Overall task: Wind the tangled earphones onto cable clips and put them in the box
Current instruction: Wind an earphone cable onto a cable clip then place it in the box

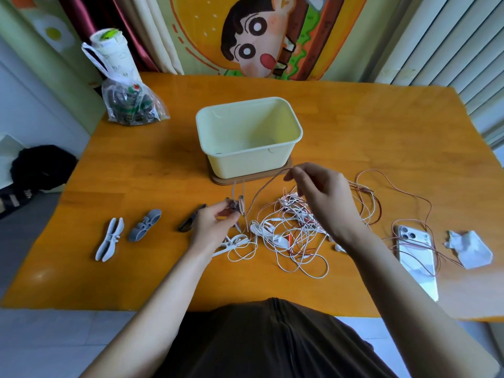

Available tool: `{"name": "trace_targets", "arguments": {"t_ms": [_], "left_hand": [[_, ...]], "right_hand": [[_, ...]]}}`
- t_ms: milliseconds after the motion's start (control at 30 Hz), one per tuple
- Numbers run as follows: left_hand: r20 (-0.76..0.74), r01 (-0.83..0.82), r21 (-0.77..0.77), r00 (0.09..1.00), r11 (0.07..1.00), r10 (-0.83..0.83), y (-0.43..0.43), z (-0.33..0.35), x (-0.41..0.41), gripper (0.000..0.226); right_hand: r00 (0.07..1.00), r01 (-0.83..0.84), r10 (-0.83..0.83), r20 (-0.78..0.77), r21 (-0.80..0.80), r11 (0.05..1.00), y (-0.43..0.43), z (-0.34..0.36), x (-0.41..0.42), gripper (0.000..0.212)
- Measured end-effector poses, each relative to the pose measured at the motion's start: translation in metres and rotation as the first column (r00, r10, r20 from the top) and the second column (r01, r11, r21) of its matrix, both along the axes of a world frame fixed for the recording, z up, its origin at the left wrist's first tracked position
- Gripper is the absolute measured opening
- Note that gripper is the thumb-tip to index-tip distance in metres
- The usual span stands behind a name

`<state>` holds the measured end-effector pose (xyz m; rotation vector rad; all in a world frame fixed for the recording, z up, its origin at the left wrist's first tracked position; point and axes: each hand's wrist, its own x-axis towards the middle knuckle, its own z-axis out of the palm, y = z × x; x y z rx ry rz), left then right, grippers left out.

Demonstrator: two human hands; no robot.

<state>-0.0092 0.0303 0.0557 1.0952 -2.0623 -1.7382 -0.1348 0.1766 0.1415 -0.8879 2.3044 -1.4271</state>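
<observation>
A dark brown garment point(272, 336) is seen nearest the camera, at the near edge of an orange wooden table point(136, 268). At the far left, off the table, a black cloth point(43, 166) is heaped. A clear plastic bag point(133, 105) is set on the far left corner, with a paper cup point(114, 55) just behind it. Nearer, a white clip point(110, 238) and a grey clip point(144, 225) are laid side by side, apart from each other. A dark clip point(191, 219) is partly hidden behind the left hand point(215, 222), whose fingers are curled round a brownish clip point(237, 207); cable may already be wound on it, but this is blurred. The cream box point(248, 135) is placed beyond the hands, on a brown board point(215, 178), and is seen open. A tangle of earphones point(291, 230) is spread on the table between the two wrists. A pink cable point(261, 189) is pinched between thumb and forefinger of the right hand point(321, 195), raised above the tangle, and is led down to the held clip. Further right, a phone point(414, 252) is laid face down, crossed by pink loops, with a crumpled tissue point(469, 248) beside it.
</observation>
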Motion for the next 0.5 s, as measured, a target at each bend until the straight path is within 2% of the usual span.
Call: {"name": "trace_targets", "arguments": {"t_ms": [100, 200, 300, 400, 500], "left_hand": [[0.035, -0.121, 0.179, 0.993, 0.976, 0.116, -0.002, -0.004, 0.001, 0.028], [0.03, -0.16, 0.231, 0.987, 0.96, 0.157, -0.007, -0.006, 0.003, 0.026], [0.01, -0.022, 0.009, 1.0, 1.0, 0.022, -0.008, -0.006, 0.005, 0.031], [0.137, 0.148, -0.253, 0.984, 0.956, -0.116, -0.004, -0.006, 0.001, 0.034], [0.205, 0.31, -0.306, 0.945, 0.9, -0.255, 0.0, -0.003, -0.002, 0.036]], "right_hand": [[0.999, 0.035, -0.035, 0.026, -0.013, 0.999, 0.003, -0.007, 0.002, 0.023], [0.996, 0.075, -0.075, 0.04, -0.016, 0.997, 0.007, -0.014, 0.001, 0.022], [0.997, 0.071, -0.07, 0.03, -0.021, 0.997, 0.009, -0.016, -0.002, 0.022], [0.999, 0.051, -0.05, 0.013, -0.017, 0.999, 0.005, -0.016, -0.004, 0.023], [0.999, 0.035, -0.035, -0.005, -0.017, 0.999, 0.001, -0.015, -0.008, 0.023]]}}
